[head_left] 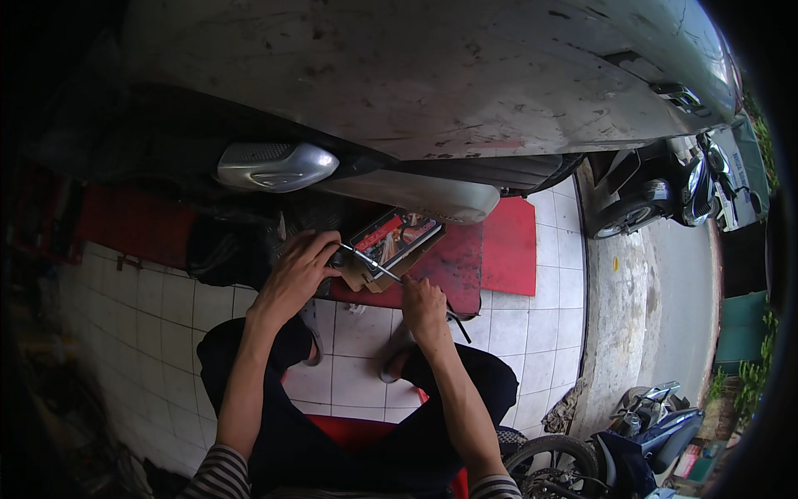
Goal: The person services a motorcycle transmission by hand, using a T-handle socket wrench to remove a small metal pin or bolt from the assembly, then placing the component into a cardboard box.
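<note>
A long, thin silver-shafted wrench slants across the middle, its far end up by my left hand. My right hand is closed round its near part, and a black bar sticks out below the fist. At the other end my left hand curls its fingers and thumb about a small dark piece, too shadowed to name, beside the shaft's tip. Just beyond the wrench, an open cardboard box with a printed picture lid lies on the red platform.
Above the platform looms the scuffed pale body of a scooter, with a silver cover low on its side. My knees are spread over white floor tiles. Parked motorcycles stand at the upper right and lower right.
</note>
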The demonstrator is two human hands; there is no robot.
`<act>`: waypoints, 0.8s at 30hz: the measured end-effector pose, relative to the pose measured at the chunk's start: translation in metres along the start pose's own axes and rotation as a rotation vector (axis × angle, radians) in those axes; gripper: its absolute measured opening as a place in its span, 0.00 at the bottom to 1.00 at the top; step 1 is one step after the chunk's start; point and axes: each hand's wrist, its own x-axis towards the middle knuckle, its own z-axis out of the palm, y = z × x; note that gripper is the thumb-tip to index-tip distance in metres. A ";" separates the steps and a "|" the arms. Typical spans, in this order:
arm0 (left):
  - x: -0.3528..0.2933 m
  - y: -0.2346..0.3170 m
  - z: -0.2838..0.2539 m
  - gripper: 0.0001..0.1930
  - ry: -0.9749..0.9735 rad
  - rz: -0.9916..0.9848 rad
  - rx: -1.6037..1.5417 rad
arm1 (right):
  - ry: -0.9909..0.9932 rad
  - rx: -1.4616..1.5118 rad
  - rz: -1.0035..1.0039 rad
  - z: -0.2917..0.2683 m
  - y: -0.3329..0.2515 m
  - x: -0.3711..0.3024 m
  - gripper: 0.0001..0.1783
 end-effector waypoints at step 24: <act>-0.001 0.005 0.011 0.15 -0.037 -0.132 -0.310 | 0.034 -0.051 -0.077 -0.003 0.000 -0.004 0.10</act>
